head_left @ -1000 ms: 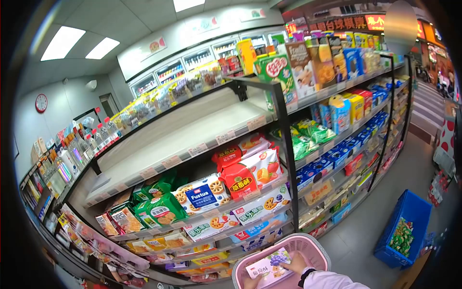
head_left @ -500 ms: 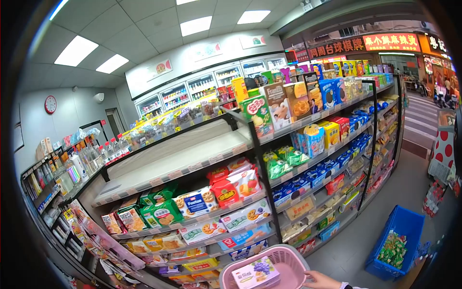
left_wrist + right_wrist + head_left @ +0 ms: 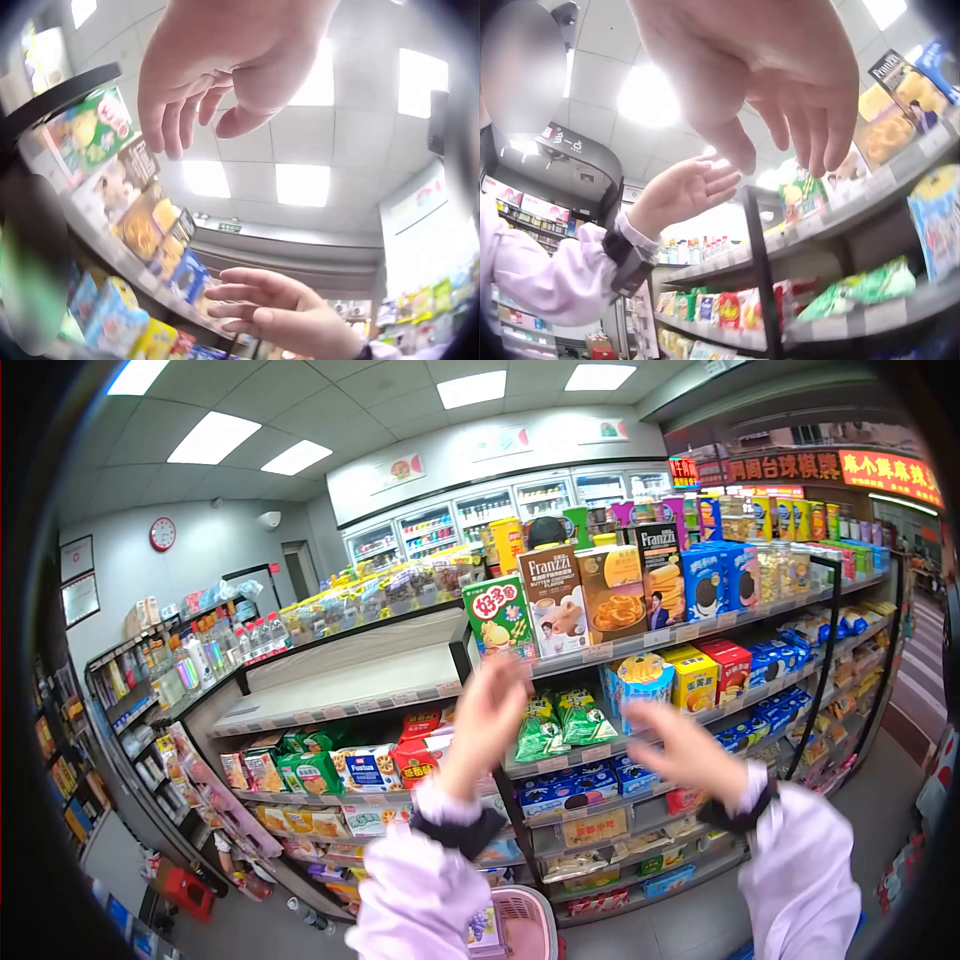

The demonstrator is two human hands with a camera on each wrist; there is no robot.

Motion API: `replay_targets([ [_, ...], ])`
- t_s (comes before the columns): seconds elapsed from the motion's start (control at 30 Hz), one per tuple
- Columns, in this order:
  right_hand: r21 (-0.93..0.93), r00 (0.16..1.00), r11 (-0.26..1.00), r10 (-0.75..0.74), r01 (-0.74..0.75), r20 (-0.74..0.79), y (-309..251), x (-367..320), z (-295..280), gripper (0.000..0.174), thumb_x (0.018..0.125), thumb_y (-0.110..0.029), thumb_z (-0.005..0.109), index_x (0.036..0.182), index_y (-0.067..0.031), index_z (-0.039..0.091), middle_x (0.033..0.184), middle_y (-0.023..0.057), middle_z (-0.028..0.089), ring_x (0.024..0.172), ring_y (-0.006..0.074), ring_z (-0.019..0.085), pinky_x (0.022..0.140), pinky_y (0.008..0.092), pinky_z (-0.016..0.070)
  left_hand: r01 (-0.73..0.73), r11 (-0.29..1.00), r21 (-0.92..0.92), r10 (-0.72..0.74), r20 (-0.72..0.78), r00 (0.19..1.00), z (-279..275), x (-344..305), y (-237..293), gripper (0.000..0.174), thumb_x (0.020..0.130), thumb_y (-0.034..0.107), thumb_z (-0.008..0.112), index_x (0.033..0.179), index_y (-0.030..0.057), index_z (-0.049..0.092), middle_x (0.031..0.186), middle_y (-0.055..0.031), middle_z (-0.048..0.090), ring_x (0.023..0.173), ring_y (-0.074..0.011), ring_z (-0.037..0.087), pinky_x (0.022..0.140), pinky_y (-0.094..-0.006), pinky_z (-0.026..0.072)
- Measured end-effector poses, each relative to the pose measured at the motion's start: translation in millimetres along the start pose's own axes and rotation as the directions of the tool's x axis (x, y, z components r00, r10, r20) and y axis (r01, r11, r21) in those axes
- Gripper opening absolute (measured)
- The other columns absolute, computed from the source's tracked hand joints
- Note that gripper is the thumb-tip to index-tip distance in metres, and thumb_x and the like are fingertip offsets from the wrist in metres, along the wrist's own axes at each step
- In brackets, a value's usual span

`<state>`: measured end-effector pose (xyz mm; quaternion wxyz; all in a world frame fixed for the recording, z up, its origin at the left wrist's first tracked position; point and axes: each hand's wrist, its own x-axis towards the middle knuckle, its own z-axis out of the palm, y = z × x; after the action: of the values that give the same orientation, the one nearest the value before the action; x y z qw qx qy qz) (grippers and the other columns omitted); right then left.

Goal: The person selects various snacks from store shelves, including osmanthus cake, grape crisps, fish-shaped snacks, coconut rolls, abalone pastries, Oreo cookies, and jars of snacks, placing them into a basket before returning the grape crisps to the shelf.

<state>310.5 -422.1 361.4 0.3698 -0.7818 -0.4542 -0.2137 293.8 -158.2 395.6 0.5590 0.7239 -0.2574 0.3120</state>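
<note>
Centre-left of the head view: the left hand (image 3: pixel 487 712) is held up in front of the shelf unit (image 3: pixel 660 638), fingers loosely spread and holding nothing. At this height it is level with the green snack bags (image 3: pixel 585 715), which stand upright on the middle shelf, behind and between the two hands. Above them, the green biscuit box (image 3: pixel 498 616) faces outward at the shelf edge for display. Right of centre: the right hand (image 3: pixel 688 752) is also wide and empty, palm turned toward the left hand. Bottom centre: the pink basket (image 3: pixel 522 922) sits below the left sleeve (image 3: pixel 420 880); what supports it is not visible.
</note>
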Motion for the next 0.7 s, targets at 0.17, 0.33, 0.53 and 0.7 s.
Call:
replay_targets([
  [0.17,-0.162,0.992,0.986,-0.059,0.041,-0.108,27,159,-6,0.044,0.075,-0.007,0.058,0.116,0.0029,0.047,0.115,0.0214,0.052,0.103,0.0332,0.054,0.088,0.0377,0.0433,-0.002,0.776,0.631,0.16,-0.194,0.968,-48,120,-14,0.036,0.079,0.005,0.052,0.114,-0.0022,0.05,0.109,-0.0211,0.057,0.097,-0.0295,0.058,0.084,-0.0349,0.0454],
  [0.33,-0.487,0.944,0.854,-0.292,0.184,-0.156,38,226,44,0.046,0.076,-0.004,0.054,0.121,-0.0024,0.044,0.119,0.0176,0.05,0.112,0.0338,0.047,0.092,0.0393,0.041,0.157,0.614,0.774,0.007,-0.205,0.979,-71,153,-29,0.046,0.073,0.015,0.058,0.114,-0.0033,0.048,0.111,-0.0254,0.054,0.106,-0.0385,0.05,0.089,-0.0395,0.0413],
  [0.53,-0.615,0.963,0.779,-0.246,0.126,-0.114,39,267,65,0.047,0.076,-0.004,0.052,0.123,-0.0047,0.045,0.119,0.0134,0.052,0.122,0.0309,0.04,0.101,0.04,0.0337,0.187,0.656,0.732,-0.214,-0.058,0.975,-87,183,-49,0.052,0.066,0.016,0.071,0.109,-0.0077,0.053,0.101,-0.0205,0.061,0.094,-0.0267,0.059,0.08,-0.0329,0.045],
  [0.7,-0.56,0.896,0.773,-0.43,0.3,-0.113,45,272,58,0.035,0.067,-0.005,0.063,0.1,-0.0018,0.055,0.1,0.0164,0.051,0.101,0.0336,0.048,0.088,0.0397,0.0401,0.07,0.701,0.71,-0.06,-0.039,0.997,-92,187,-78,0.045,0.06,0.015,0.076,0.095,-0.0076,0.059,0.087,-0.0164,0.064,0.08,-0.0227,0.062,0.073,-0.0311,0.0469],
])
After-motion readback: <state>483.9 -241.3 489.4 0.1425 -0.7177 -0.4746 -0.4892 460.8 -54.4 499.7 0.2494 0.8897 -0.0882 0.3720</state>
